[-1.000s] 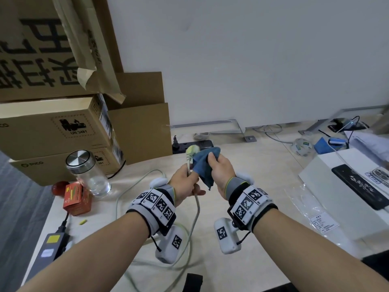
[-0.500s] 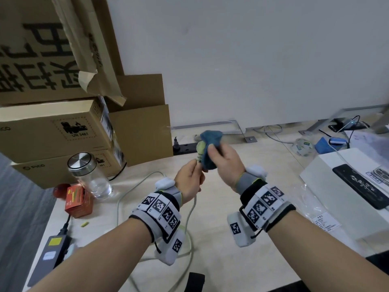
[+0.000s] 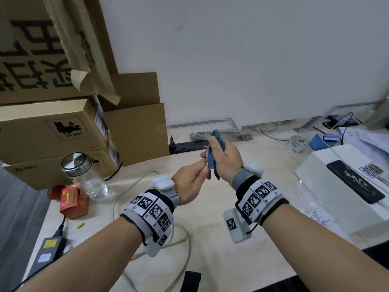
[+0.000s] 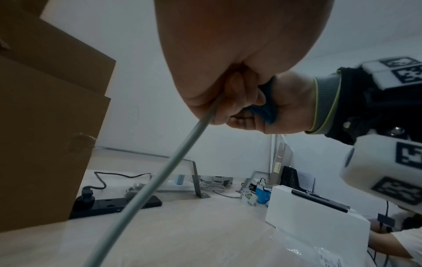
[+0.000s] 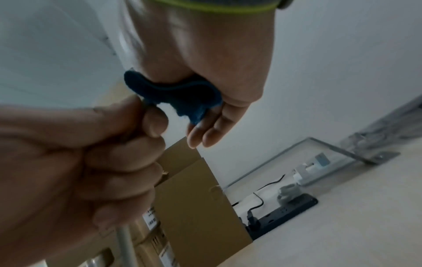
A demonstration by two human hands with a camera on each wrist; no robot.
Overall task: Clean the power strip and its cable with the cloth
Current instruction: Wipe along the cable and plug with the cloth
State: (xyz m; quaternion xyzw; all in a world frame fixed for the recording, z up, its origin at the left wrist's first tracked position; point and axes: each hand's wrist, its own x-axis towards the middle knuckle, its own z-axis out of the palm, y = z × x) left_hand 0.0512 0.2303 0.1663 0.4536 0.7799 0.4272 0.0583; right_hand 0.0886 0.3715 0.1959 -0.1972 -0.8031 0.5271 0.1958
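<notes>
Gripping the grey cable [image 4: 160, 176] in a closed fist, the left hand [image 3: 189, 182] holds it up above the wooden desk [image 3: 242, 239], fingers curled tightly round the cord near its upper end. From the fist the cable runs down to the desk and loops behind the left wrist. Just above and touching the left fist, the right hand [image 3: 224, 157] is curled round a bunched blue cloth [image 3: 211, 159], which wraps whatever sits at the cable's end; the plug itself is hidden inside the cloth and cannot be made out. In the right wrist view the cloth [image 5: 180, 95] shows squeezed between the right palm and fingers, with a fold poking out toward the left thumb. In the left wrist view a small part of the cloth shows between the right fingers and palm. A black power strip [image 3: 189, 145] lies on the desk at the back, against the cardboard boxes [image 3: 52, 131] and below the white partition wall [image 3: 252, 60], well apart from both hands, with a black plug [image 3: 173, 144] seated at its left end. A glass jar with a metal lid [image 3: 84, 173] stands beside a small orange box [image 3: 72, 202] at the left, and a white box [image 3: 347, 186] with a black device on top sits at the right.
</notes>
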